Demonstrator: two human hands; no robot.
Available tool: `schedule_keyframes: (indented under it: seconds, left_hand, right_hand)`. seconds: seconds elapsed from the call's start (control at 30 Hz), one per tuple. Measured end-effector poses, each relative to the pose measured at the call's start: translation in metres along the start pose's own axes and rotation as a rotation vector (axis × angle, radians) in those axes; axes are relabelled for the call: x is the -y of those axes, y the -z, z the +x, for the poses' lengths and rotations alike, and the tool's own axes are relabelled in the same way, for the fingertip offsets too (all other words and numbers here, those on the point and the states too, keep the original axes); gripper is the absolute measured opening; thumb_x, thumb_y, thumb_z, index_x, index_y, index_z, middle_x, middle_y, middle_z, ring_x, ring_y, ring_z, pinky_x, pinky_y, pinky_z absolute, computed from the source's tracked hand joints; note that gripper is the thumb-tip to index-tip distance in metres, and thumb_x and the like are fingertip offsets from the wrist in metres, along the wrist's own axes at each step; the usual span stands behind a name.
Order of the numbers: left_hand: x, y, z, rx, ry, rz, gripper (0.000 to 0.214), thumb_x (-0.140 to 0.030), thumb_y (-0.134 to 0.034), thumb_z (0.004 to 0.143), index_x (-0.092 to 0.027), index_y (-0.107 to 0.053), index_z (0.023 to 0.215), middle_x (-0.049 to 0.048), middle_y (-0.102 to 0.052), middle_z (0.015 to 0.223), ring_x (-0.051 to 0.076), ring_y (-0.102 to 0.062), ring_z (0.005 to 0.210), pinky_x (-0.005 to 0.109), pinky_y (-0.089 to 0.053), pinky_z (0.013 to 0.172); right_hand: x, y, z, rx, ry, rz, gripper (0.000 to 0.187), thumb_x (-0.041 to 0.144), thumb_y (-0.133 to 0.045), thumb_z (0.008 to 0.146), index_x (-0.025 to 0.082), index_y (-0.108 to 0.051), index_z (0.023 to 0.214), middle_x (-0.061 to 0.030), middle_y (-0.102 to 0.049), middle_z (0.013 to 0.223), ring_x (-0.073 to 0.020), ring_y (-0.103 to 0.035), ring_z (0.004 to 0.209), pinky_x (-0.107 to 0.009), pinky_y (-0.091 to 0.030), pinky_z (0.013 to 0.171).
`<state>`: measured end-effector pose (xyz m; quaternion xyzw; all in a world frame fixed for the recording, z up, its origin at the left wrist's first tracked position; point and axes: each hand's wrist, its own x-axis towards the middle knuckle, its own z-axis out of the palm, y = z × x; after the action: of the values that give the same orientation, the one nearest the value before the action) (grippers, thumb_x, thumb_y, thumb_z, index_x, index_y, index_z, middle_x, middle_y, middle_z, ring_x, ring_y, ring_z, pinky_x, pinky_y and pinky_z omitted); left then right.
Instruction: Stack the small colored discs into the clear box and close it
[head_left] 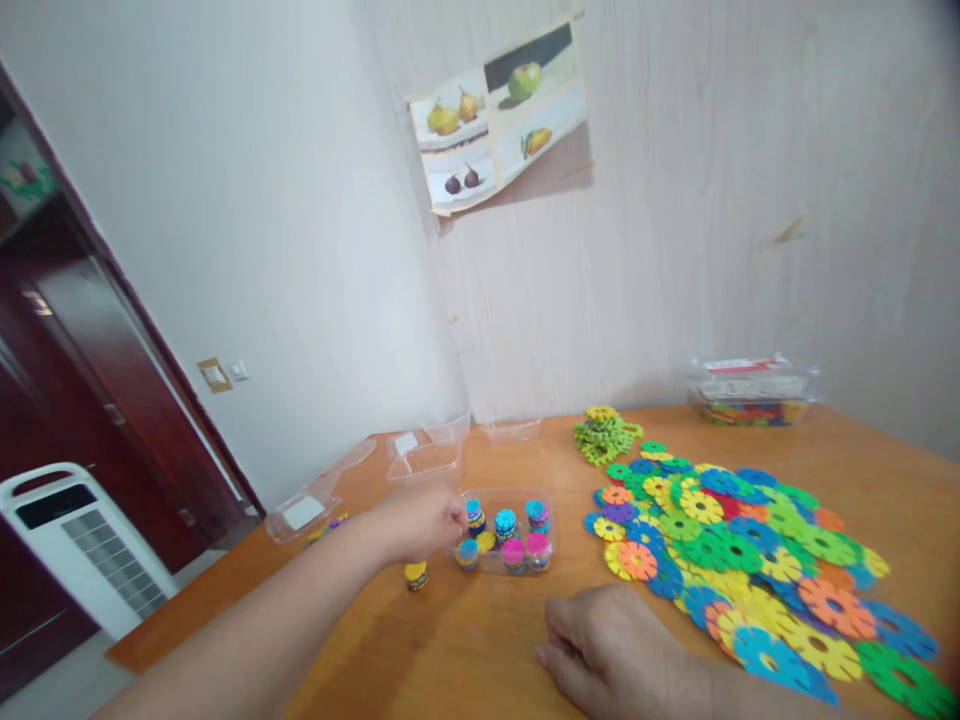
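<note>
My left hand (433, 520) reaches to the left side of a small clear plastic tray (553, 535). Its fingers are closed together, and whatever may be between them is hidden. Inside the tray stand several short stacks of small notched discs, among them a blue-topped stack (505, 522) and a pink-topped stack (513, 553). A yellow-topped stack (416, 575) is on the table just below my left wrist. My right hand (611, 640) rests on the table right of the tray, fingers curled in a loose fist with nothing seen in it.
Large flower-shaped discs (720, 545) in many colours spread over the right of the wooden table (465, 650). Behind them sit a green linked-disc cluster (606, 438) and a lidded clear box (754, 392). Clear containers (427, 460) stand back left; a white appliance (82, 540) is beyond the table.
</note>
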<state>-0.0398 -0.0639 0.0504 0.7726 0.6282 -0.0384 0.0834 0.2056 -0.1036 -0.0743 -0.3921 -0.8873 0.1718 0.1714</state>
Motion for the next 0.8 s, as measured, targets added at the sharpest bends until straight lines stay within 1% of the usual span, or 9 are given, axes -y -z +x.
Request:
schedule_keyframes:
  seconds: [0.03, 0.1, 0.27, 0.43, 0.57, 0.67, 0.8]
  left_hand:
    - [-0.002, -0.001, 0.006, 0.053, -0.013, 0.016, 0.021, -0.018, -0.051, 0.069, -0.024, -0.07, 0.068, -0.0048, -0.064, 0.063, 0.013, -0.054, 0.06, 0.022, -0.031, 0.053]
    - [-0.002, -0.005, 0.016, 0.103, -0.015, 0.026, 0.024, -0.015, -0.051, 0.067, -0.025, -0.072, 0.069, -0.0049, -0.065, 0.063, 0.013, -0.054, 0.06, 0.022, -0.031, 0.051]
    - [0.002, -0.011, 0.035, 0.13, -0.022, 0.061, 0.025, -0.015, -0.05, 0.069, -0.026, -0.072, 0.071, -0.0036, -0.069, 0.069, 0.014, -0.058, 0.064, 0.022, -0.035, 0.054]
    - [0.0, -0.013, 0.043, 0.231, 0.029, 0.172, 0.026, -0.016, -0.049, 0.068, -0.022, -0.073, 0.075, -0.0006, -0.07, 0.073, 0.014, -0.058, 0.064, 0.021, -0.036, 0.054]
    - [-0.002, -0.016, 0.046, 0.209, 0.063, 0.237, 0.022, -0.023, -0.049, 0.072, -0.019, -0.071, 0.071, 0.0025, -0.068, 0.069, 0.014, -0.053, 0.058, 0.022, -0.035, 0.053]
    - [-0.002, -0.019, 0.049, 0.191, 0.052, 0.301, 0.026, -0.027, -0.046, 0.076, -0.017, -0.068, 0.067, 0.0041, -0.063, 0.063, 0.013, -0.047, 0.052, 0.023, -0.032, 0.049]
    - [-0.001, -0.022, 0.052, 0.2, 0.021, 0.31, 0.027, -0.026, -0.045, 0.077, -0.016, -0.066, 0.064, 0.0026, -0.058, 0.056, 0.012, -0.042, 0.047, 0.024, -0.031, 0.05]
  right_hand:
    - [0.0, 0.0, 0.0, 0.001, 0.002, 0.011, 0.024, 0.042, -0.052, 0.085, 0.025, -0.062, 0.071, -0.0016, -0.071, 0.072, -0.0171, -0.062, 0.063, -0.026, -0.029, 0.053]
    - [-0.002, -0.002, 0.001, 0.001, 0.012, 0.02, 0.022, 0.041, -0.052, 0.084, 0.025, -0.062, 0.072, -0.0013, -0.071, 0.072, -0.0167, -0.062, 0.062, -0.026, -0.029, 0.052]
    - [-0.004, -0.006, 0.003, -0.01, 0.039, 0.024, 0.022, 0.041, -0.052, 0.085, 0.025, -0.06, 0.073, -0.0004, -0.071, 0.073, -0.0149, -0.062, 0.061, -0.026, -0.025, 0.049]
    - [-0.001, -0.002, 0.005, -0.009, 0.051, -0.036, 0.021, 0.039, -0.052, 0.084, 0.023, -0.06, 0.073, -0.0005, -0.072, 0.071, -0.0146, -0.064, 0.06, -0.027, -0.022, 0.049]
    - [0.002, 0.0, 0.006, -0.011, 0.055, -0.061, 0.019, 0.038, -0.051, 0.083, 0.023, -0.06, 0.074, -0.0005, -0.072, 0.071, -0.0149, -0.065, 0.061, -0.027, -0.021, 0.049]
    - [0.003, 0.0, 0.006, -0.019, 0.044, -0.061, 0.018, 0.038, -0.052, 0.083, 0.023, -0.059, 0.074, -0.0001, -0.072, 0.071, -0.0153, -0.066, 0.061, -0.028, -0.021, 0.049]
    - [0.004, 0.002, 0.006, 0.0, 0.034, -0.057, 0.019, 0.038, -0.052, 0.082, 0.023, -0.059, 0.074, -0.0004, -0.072, 0.072, -0.0153, -0.066, 0.061, -0.027, -0.02, 0.049]
